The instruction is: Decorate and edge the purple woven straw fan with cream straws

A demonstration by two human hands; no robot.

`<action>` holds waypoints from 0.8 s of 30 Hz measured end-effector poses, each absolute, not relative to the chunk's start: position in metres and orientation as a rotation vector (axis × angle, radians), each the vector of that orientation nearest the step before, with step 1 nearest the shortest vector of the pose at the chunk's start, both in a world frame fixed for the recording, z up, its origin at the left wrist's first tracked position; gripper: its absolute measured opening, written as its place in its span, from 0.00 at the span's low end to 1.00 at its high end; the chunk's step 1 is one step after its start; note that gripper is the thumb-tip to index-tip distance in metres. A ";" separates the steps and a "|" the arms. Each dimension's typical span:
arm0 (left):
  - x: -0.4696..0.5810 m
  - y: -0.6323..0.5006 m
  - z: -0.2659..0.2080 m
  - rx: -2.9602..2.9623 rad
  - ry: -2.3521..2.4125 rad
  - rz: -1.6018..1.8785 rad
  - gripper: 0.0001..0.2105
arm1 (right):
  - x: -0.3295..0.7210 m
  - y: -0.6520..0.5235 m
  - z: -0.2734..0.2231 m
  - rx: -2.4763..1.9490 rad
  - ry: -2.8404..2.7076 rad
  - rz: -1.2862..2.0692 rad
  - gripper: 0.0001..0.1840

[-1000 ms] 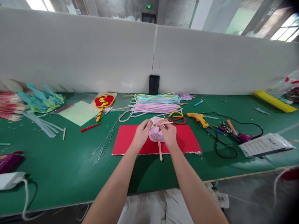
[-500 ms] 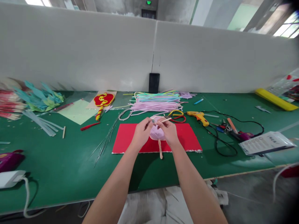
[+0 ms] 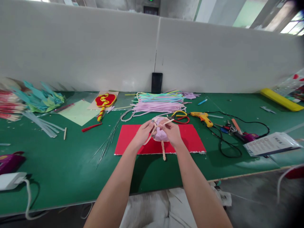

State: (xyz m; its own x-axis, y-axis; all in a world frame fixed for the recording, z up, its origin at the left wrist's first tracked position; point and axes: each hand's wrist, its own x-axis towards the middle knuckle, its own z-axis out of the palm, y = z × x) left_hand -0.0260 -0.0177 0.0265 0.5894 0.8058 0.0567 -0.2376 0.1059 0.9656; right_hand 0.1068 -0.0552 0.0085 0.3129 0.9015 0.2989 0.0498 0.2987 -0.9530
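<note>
A lilac fan-shaped piece of coiled pipe cleaners (image 3: 161,136) lies on the red board (image 3: 129,139), its beige wrapped handle (image 3: 163,151) pointing toward me past the board's front edge. Above it, my left hand (image 3: 145,131) pinches a cream pipe cleaner (image 3: 149,138), which bends at the fingertips and hangs down beside the palm. The fingers of my right hand (image 3: 171,130) close on a cream length as well, its end sticking out to the right. Whether both lengths are one piece is hidden by the fingers. Scissors (image 3: 180,117) with red and yellow handles lie just behind my right hand.
Bundled pastel pipe cleaners (image 3: 159,103) lie behind the board, before a black phone (image 3: 157,83) leaning on the partition. A yellow glue gun (image 3: 201,117) with its cord sits at right. Left are thin wires (image 3: 108,144) and a red-and-yellow fan (image 3: 104,101).
The cream pipe cleaner now bends round at my left fingertips and trails below that hand. Both hands stay over the lilac piece, and the view has tipped slightly downward.
</note>
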 end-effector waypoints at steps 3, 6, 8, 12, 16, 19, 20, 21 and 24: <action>-0.027 -0.018 0.027 1.182 0.546 0.811 0.16 | 0.106 -0.056 0.011 -1.102 -1.120 0.737 0.06; -0.028 -0.017 0.027 1.150 0.537 0.797 0.15 | 0.106 -0.056 0.012 -1.085 -1.144 0.729 0.07; -0.029 -0.017 0.027 1.130 0.537 0.787 0.14 | 0.106 -0.056 0.013 -1.078 -1.157 0.724 0.07; -0.031 -0.017 0.028 1.090 0.536 0.760 0.11 | 0.107 -0.056 0.014 -1.082 -1.166 0.708 0.08; -0.032 -0.016 0.028 1.056 0.541 0.739 0.09 | 0.108 -0.056 0.014 -1.086 -1.169 0.703 0.08; -0.032 -0.016 0.029 1.038 0.542 0.730 0.09 | 0.108 -0.056 0.014 -1.078 -1.166 0.703 0.07; -0.032 -0.016 0.030 1.034 0.541 0.730 0.09 | 0.108 -0.056 0.014 -1.075 -1.164 0.704 0.07; -0.032 -0.016 0.030 1.031 0.539 0.730 0.08 | 0.108 -0.056 0.014 -1.074 -1.162 0.705 0.07; -0.032 -0.016 0.031 1.028 0.532 0.726 0.08 | 0.107 -0.057 0.016 -1.077 -1.155 0.707 0.07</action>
State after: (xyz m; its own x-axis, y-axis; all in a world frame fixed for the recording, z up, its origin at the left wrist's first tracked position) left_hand -0.0318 -0.0158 0.0305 0.6544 0.7536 -0.0623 -0.2868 0.3236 0.9017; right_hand 0.1071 -0.0573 0.0155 0.2903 0.8848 0.3645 0.0785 0.3576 -0.9306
